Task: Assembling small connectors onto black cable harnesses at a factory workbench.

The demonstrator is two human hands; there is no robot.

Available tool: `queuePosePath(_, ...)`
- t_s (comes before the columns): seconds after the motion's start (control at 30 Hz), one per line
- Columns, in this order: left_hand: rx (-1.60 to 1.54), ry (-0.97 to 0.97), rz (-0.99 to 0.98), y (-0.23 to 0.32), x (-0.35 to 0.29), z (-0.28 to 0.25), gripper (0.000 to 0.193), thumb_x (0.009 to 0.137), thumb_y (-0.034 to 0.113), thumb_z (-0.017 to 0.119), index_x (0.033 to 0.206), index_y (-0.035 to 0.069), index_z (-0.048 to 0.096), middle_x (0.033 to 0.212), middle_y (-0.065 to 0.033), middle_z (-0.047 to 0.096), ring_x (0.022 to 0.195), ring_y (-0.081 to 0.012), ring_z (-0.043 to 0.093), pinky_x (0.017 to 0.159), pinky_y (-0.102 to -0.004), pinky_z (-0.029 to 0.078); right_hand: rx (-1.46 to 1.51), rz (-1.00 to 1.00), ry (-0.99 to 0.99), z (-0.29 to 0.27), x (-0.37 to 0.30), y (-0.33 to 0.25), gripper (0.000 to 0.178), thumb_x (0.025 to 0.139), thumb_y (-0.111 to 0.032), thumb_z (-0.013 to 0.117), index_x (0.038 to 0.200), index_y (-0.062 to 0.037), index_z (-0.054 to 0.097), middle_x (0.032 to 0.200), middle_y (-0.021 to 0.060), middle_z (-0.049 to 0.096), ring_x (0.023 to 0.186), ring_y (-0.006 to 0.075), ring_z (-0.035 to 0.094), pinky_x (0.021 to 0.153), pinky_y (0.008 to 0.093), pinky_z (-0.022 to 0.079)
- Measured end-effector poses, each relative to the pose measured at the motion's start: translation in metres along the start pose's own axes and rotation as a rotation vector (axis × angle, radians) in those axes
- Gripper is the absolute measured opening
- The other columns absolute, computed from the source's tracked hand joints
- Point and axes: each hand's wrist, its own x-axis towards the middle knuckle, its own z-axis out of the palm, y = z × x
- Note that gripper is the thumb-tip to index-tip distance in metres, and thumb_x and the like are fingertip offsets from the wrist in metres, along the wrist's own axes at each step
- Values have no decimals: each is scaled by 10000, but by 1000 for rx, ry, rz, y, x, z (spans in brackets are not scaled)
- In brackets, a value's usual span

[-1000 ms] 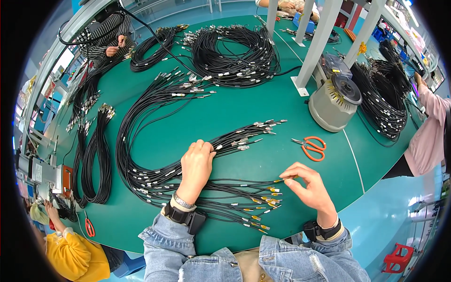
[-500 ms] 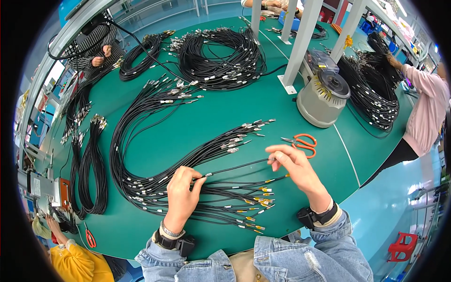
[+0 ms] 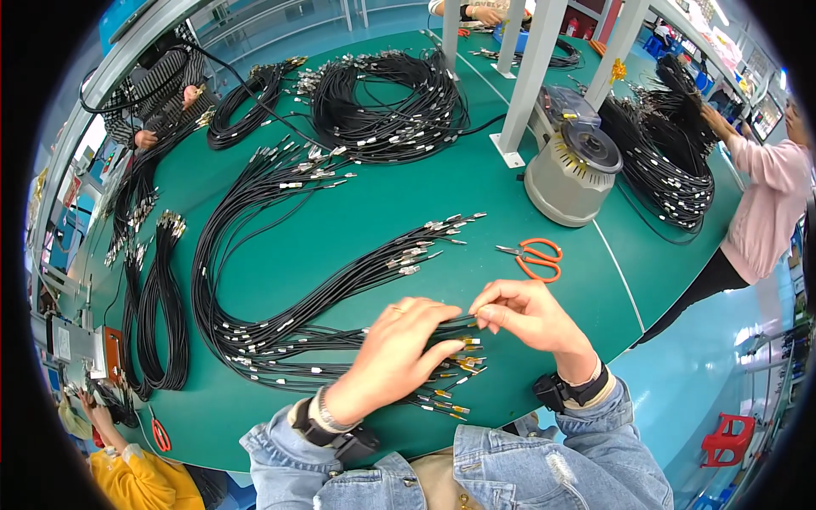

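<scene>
A long bundle of thin black cables (image 3: 340,279) with white tags curves across the green table before me. One branch ends in silvery connectors; the nearer branch has yellow-marked ends (image 3: 469,363). Over this nearer branch lies my left hand (image 3: 399,353), its fingers stretched out and thumb apart, hiding part of the cables. My right hand (image 3: 540,319) is closed in a pinch at a black cable's end, close to the left fingertips. The exact tip between those fingers is mostly hidden. Beyond my right hand lie orange-handled scissors (image 3: 537,258).
A round grey machine (image 3: 571,187) stands beside a metal post (image 3: 525,102) at the right. Coiled black cables (image 3: 391,110) lie at the back, with looped bundles (image 3: 174,331) at left. Co-workers sit or stand around the table (image 3: 629,280); a red stool (image 3: 728,439) is on the floor.
My left hand has let go of the cable, slid right toward its end, and opened out. My right hand has moved slightly nearer and closed into a pinch.
</scene>
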Motion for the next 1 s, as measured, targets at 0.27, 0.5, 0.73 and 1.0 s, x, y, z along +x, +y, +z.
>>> queuePosePath(0.27, -375, 38, -302, -18, -13, 32, 61, 854, 13, 602, 887, -28, 574, 626, -44, 572, 545, -73, 520, 486, -225, 392, -98, -198, 643, -57, 4, 1, 179, 889, -156, 592, 971, -1, 629, 788, 7, 589, 697, 61, 528, 617, 216, 435)
queuePosePath(0.5, -476, 129, -351, -15, -19, 34, 34, 866, -4, 582, 884, -32, 574, 625, -3, 550, 542, -39, 493, 471, -195, 362, 239, -275, 1006, -135, 31, 1, 160, 869, -145, 597, 912, 8, 612, 616, -36, 457, 509, 56, 370, 497, 214, 312)
queuePosePath(0.73, -554, 170, -421, -10, -17, 30, 49, 861, -17, 579, 908, -31, 581, 635, 4, 552, 551, -38, 501, 479, -186, 366, 307, -190, 996, -139, 57, 2, 125, 859, -152, 614, 835, -30, 599, 601, -43, 445, 450, 38, 306, 462, 223, 279)
queuePosePath(1.0, -316, 205, -293, -11, -17, 31, 94, 824, -24, 623, 918, -23, 618, 653, -15, 570, 532, -37, 473, 468, -189, 357, 510, -340, 964, -140, 64, 12, 142, 860, -159, 617, 774, -59, 565, 578, -48, 421, 443, 41, 297, 472, 222, 279)
